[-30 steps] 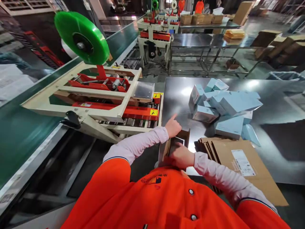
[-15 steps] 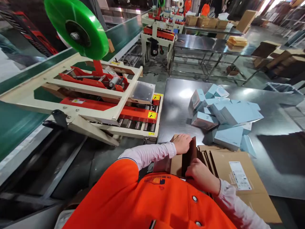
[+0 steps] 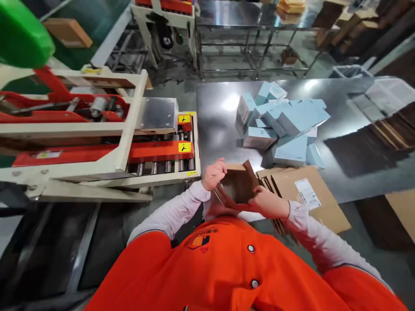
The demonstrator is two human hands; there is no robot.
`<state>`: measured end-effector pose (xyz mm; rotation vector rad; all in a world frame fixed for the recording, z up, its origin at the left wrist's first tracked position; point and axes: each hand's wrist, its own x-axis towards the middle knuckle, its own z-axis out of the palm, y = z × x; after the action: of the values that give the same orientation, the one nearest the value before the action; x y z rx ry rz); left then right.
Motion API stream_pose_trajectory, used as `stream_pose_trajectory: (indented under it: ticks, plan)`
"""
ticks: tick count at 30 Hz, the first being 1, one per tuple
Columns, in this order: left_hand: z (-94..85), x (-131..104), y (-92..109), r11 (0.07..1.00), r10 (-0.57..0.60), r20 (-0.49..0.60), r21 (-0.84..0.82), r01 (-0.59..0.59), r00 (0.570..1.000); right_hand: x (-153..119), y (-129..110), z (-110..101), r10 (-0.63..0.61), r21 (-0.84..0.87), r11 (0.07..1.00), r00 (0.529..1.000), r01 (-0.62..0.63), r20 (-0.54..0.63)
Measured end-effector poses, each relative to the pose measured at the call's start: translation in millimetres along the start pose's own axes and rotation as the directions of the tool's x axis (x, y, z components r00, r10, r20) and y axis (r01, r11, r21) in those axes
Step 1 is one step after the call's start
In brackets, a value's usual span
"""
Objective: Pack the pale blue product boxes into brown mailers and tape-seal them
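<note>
An open brown carton (image 3: pixel 238 183) stands at the near edge of the metal table, its top facing me and its inside showing. My left hand (image 3: pixel 214 173) is closed on the carton's left edge. On the right side my right hand (image 3: pixel 266 202) grips a flap, fingers curled round it. Just right of the carton lie flat folded cartons (image 3: pixel 292 181) with a white label (image 3: pixel 308 194). Beyond them is a loose pile of light blue boxes (image 3: pixel 300 117).
A taping machine (image 3: pixel 152 151) with red rails and rollers adjoins the metal table (image 3: pixel 214 99) on the left. A green tape roll (image 3: pixel 24 36) hangs at the upper left. More brown cardboard (image 3: pixel 400 125) and a white bin (image 3: pixel 391 95) are at the right.
The carton has been spread open between my hands. My left hand has moved from the top flaps to its left edge. The view has shifted right and down.
</note>
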<state>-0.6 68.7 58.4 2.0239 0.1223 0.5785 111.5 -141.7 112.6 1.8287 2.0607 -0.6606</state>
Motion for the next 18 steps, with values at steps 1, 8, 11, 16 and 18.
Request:
stream_pose_trajectory:
  ticks: [1, 8, 11, 16, 18]
  plan:
    - [-3.6, -1, 0, 1.0, 0.001, -0.015, -0.027, -0.002, 1.0, 2, 2, -1, 0.037, 0.01, 0.999, 0.999, -0.036, -0.008]
    - [-11.4, -25, 25, 0.939, 0.133, 0.254, 0.275, -0.204, 0.958, 9, -15, -21, -0.094, -0.004, 0.996, 0.995, 0.094, 0.018]
    - [-10.9, -45, 38, 0.884, 0.235, 0.477, 0.257, -0.391, 0.847, 11, -25, -28, -0.133, 0.018, 0.991, 0.989, 0.132, 0.072]
    - [-19.5, -64, 31, 0.822, 0.409, 0.509, 0.154, -0.548, 0.757, 35, -26, -28, 0.007, 0.058, 0.998, 0.999, -0.01, 0.054]
    - [-19.1, -60, 22, 0.802, 0.454, 0.431, 0.183, -0.569, 0.78, 45, -25, -24, 0.04, -0.011, 0.999, 0.998, -0.041, -0.046]
